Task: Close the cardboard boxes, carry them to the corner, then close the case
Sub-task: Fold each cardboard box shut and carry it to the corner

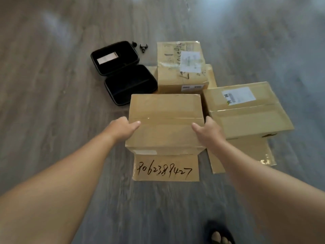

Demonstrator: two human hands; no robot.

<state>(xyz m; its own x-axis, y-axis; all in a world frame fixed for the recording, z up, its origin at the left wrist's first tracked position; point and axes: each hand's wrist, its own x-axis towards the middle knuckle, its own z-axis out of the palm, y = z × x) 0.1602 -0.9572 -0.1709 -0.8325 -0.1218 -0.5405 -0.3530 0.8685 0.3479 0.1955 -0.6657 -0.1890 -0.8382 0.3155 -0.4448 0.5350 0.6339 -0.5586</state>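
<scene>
On a wood floor, three boxes sit clustered; the nearest box lies straight ahead, long axis running away from the person, left hand and right hand gripping its opposite sides equally. Behind-left, a black case lies open.

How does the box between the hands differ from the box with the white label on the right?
The near box is gripped at its sides by the left hand and the right hand; the right box is untouched. The near box's top shows no label; the right box's top carries a white one. A flap with handwritten digits hangs at the near box's front. Both are brown cardboard with tops folded shut.
</scene>
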